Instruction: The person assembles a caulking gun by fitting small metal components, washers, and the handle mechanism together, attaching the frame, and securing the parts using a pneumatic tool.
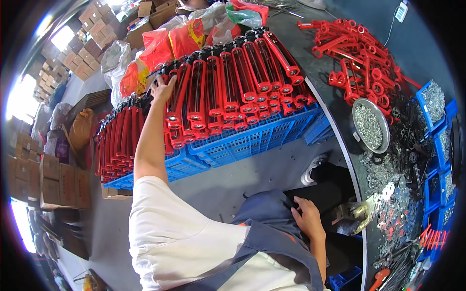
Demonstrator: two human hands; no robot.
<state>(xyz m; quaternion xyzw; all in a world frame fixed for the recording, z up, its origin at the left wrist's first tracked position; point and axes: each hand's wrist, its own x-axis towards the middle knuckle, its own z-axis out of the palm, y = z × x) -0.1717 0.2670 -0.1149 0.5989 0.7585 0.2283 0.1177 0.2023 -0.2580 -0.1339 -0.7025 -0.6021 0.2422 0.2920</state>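
Note:
My left arm reaches out to the far left side of a stack of long red open-frame tools (pixel 213 92) with black ends, shaped like caulking guns. There my left hand (pixel 162 91) has its fingers around the black end of one red frame tool (pixel 170 104) at the edge of the stack; the fingertips are partly hidden. The stack lies in layers on blue plastic crates (pixel 242 145). My right hand (pixel 309 219) rests on my lap by the dark apron (pixel 267 208), fingers loosely bent and apart, with nothing visible in it.
More red tools (pixel 121 136) lie in a lower stack at left. On the right workbench are loose red frames (pixel 354 53), a metal bowl of small metal parts (pixel 370 126), scattered washers (pixel 388 194) and blue bins (pixel 432 104). A metal fixture (pixel 357 216) sits at the bench edge.

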